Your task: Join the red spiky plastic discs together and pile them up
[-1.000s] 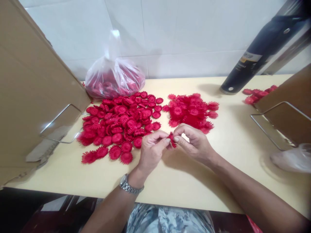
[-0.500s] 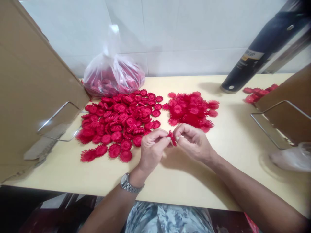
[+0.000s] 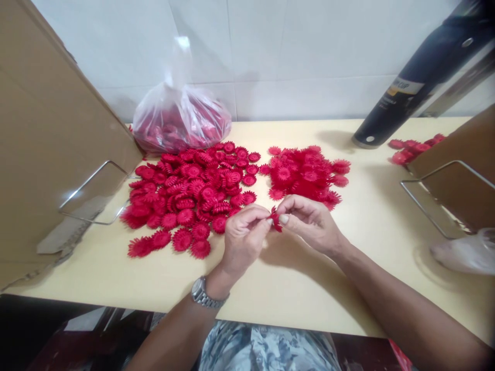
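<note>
A small red toothed flower piece (image 3: 276,220) is pinched between both hands above the pale yellow table (image 3: 286,304). My left hand (image 3: 245,237), with a watch on the wrist, grips its left side between thumb and fingers. On the right side, my right hand (image 3: 313,224) pinches it with thumb and forefinger. A large pile of dark red flower pieces (image 3: 193,190) spreads to the left of my hands. Just beyond my right hand lies a smaller pile of brighter red flower pieces (image 3: 303,172).
A knotted clear bag (image 3: 181,121) of red pieces stands by the wall. Cardboard (image 3: 50,134) with a wire handle borders the left. At right are a dark bottle (image 3: 398,103), more red pieces (image 3: 415,148), brown cardboard (image 3: 460,170) and a clear container (image 3: 469,252).
My right thumb has shifted slightly on the flower piece, which is turned a little and shows more of its red face. Both hands stay in nearly the same place.
</note>
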A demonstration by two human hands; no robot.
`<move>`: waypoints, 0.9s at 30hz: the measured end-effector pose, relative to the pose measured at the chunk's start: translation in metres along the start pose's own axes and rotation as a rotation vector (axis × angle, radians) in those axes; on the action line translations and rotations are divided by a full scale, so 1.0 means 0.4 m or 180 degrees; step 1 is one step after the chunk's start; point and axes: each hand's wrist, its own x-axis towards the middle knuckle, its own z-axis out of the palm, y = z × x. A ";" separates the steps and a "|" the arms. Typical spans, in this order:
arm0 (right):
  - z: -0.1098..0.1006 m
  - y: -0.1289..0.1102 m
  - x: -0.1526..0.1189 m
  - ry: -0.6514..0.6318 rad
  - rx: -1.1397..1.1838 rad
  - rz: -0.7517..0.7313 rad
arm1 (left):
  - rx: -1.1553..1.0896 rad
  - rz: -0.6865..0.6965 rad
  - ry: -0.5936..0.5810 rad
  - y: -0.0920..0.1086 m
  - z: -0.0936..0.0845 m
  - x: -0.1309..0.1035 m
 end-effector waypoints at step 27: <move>-0.005 0.011 0.023 0.0613 0.0811 0.0112 | -0.0967 -0.0809 0.0251 -0.015 -0.002 0.004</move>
